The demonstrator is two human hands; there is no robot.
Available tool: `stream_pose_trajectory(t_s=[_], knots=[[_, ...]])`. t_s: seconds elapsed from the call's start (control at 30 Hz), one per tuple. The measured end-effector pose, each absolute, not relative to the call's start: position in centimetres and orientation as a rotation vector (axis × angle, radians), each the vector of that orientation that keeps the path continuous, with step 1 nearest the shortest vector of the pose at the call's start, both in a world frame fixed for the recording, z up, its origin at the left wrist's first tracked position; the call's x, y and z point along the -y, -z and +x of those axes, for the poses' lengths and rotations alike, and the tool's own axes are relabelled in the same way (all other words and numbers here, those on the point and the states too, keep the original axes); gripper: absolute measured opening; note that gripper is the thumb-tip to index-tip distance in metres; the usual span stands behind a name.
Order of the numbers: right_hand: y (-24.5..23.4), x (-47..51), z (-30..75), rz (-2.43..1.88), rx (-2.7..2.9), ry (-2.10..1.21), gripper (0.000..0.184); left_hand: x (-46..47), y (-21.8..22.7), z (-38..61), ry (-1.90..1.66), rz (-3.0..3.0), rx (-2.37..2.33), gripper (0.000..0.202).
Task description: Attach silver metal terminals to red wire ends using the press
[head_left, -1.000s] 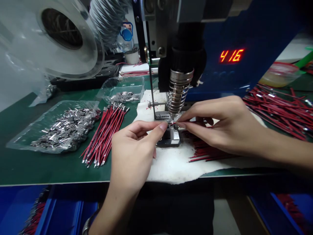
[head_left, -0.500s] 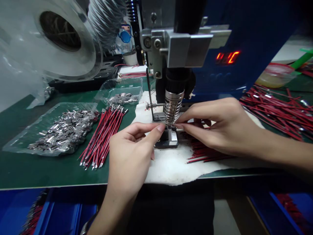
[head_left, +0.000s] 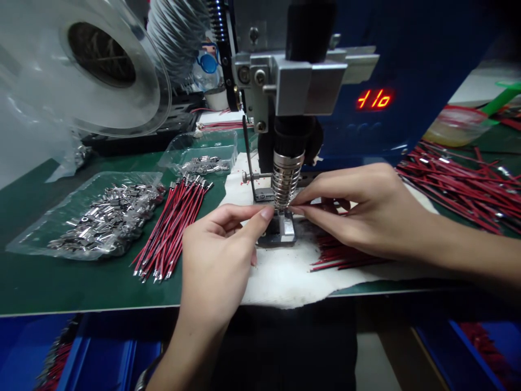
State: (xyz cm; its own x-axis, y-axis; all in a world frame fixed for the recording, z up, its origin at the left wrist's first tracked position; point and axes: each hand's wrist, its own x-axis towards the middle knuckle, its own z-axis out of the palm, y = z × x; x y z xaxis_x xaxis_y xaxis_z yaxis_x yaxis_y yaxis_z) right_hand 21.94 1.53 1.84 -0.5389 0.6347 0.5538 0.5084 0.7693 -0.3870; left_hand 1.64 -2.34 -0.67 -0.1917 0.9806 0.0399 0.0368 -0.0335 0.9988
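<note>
Both of my hands meet at the tip of a soldering machine's head, a metal spring-wrapped nozzle [head_left: 286,179] over a small metal block [head_left: 288,228]. My left hand [head_left: 217,260] comes in from the left, thumb and forefinger pinched together close to the tip. From the right, my right hand [head_left: 362,212] pinches thumb and forefinger against the other side of the tip. What either pinch holds is too small and covered to make out. Red and black wires [head_left: 336,255] lie under my right hand on a white cloth [head_left: 280,282].
Left of my left hand lies a bundle of red and black wires [head_left: 173,228] with metal ends. A clear tray of metal connectors [head_left: 109,217] sits beside it, a smaller tray [head_left: 207,163] behind. More wires [head_left: 464,184] are piled right of the blue machine [head_left: 382,49].
Both hands keep nearly the same pinched pose at the tip. The machine's head and display appear slightly further left and lower in view, and the red digits read differently.
</note>
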Motion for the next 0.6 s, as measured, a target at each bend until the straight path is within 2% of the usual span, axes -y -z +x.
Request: stream_pose_trajectory(t_s=[0.6], knots=[[-1.76, -1.56, 22.0, -0.831, 2.272, -0.222, 0.015, 2.15, 0.69, 1.85, -1.386, 1.158, -1.347, 0.017]])
